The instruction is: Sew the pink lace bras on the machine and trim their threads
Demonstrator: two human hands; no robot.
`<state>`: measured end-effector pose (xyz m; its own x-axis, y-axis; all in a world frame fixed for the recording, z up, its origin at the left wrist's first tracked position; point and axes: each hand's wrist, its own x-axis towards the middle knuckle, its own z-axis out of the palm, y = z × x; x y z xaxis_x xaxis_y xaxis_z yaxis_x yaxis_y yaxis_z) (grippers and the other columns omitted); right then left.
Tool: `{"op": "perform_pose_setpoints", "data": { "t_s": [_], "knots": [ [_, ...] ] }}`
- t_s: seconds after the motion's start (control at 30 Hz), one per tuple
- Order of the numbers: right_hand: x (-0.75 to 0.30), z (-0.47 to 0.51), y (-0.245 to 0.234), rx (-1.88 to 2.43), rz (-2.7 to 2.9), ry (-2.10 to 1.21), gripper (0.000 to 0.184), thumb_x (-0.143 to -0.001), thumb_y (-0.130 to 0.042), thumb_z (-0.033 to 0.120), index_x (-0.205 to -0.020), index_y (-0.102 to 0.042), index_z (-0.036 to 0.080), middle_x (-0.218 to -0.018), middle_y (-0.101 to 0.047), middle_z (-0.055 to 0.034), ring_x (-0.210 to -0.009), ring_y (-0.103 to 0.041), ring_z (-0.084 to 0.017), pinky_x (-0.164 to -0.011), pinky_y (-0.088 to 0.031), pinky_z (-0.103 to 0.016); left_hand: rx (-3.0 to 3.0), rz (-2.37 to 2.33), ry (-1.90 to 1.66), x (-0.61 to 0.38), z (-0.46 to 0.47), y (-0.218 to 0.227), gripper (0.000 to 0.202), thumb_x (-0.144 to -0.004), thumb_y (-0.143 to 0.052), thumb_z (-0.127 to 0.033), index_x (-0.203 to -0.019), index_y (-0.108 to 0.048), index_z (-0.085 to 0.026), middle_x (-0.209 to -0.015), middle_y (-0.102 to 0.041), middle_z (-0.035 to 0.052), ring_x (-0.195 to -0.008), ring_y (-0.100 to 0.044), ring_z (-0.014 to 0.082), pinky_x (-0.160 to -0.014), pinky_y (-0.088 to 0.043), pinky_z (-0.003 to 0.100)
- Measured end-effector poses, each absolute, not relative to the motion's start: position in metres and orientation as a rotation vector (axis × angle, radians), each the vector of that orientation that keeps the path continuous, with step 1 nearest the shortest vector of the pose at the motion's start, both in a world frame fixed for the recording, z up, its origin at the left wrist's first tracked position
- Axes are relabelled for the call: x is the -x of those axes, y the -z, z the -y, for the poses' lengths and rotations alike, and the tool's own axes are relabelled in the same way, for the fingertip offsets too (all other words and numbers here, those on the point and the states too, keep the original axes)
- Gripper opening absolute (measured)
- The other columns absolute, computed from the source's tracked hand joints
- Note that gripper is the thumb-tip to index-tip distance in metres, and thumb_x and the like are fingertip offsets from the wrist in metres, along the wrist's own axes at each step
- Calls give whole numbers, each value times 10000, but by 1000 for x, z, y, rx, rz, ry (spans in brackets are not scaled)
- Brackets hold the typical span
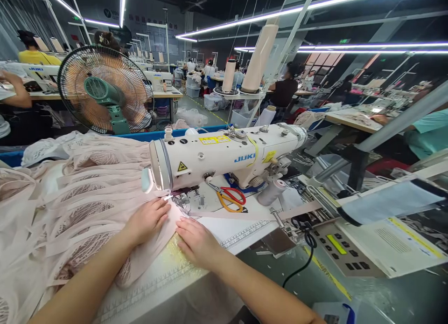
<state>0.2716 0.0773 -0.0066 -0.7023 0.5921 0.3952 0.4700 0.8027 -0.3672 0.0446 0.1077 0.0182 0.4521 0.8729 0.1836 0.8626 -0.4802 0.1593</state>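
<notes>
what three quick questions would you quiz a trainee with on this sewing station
1. True or false: the left hand rests flat on the pale pink fabric beside the needle of the sewing machine.
2. What lies on the machine bed to the right of the needle? A) scissors with red and orange handles B) a mug C) a hammer
3. Fill in: in the head view the green fan stands behind the fabric, to the ____ of the machine.
Key: 1 true; 2 A; 3 left.
</notes>
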Motion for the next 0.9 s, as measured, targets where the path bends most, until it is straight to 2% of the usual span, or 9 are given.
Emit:
{"op": "perform_pose_setpoints", "data": {
  "t_s": [0.2,0.33,0.5,0.63,0.8,0.9],
  "knots": [
    [-270,-78,5,848,2515,-346,389,-864,-531,269,-1211,-560,94,-1354,-529,-128,-1302,-430,-261,-1114,-336,-404,-2658,-1596,-360,-42,-119,-19,404,-903,-382,-338,-1160,-647,-174,-1218,-633,138,-1165,-546,301,-978,-466,459],
    [-268,-78,6,872,2515,-332,421,-878,-521,299,-1252,-528,106,-1385,-498,-128,-1323,-407,-249,-1122,-323,-399,-2694,-1566,-363,-42,-125,-27,377,-897,-390,-327,-1122,-659,-190,-1189,-646,122,-1180,-530,290,-987,-461,446],
    [-268,-79,8,870,2519,-300,420,-881,-526,305,-1247,-528,99,-1379,-502,-133,-1328,-402,-233,-1127,-312,-383,-2761,-1443,-351,-55,-108,-35,302,-891,-417,-294,-989,-681,-186,-1135,-669,121,-1142,-542,293,-979,-449,473],
    [-268,-80,6,870,2507,-322,424,-870,-547,306,-1234,-540,90,-1366,-514,-138,-1321,-412,-229,-1129,-310,-375,-2846,-1380,-289,-63,-86,-25,328,-894,-434,-300,-1127,-636,-189,-1209,-649,108,-1140,-556,293,-980,-431,487],
    [-269,-80,6,848,2483,-338,406,-864,-540,290,-1215,-553,87,-1354,-525,-142,-1304,-430,-243,-1119,-328,-375,-2962,-1388,-201,-52,-85,-9,437,-867,-372,-101,-1248,-565,-189,-1317,-585,84,-1186,-537,280,-988,-400,505],
    [-270,-80,7,841,2470,-338,399,-858,-540,286,-1202,-563,85,-1344,-533,-146,-1302,-431,-249,-1117,-336,-380,-2992,-1377,-227,-45,-93,-7,428,-879,-390,-118,-1269,-550,-196,-1329,-576,79,-1206,-519,277,-1010,-372,495]
  ]
}}
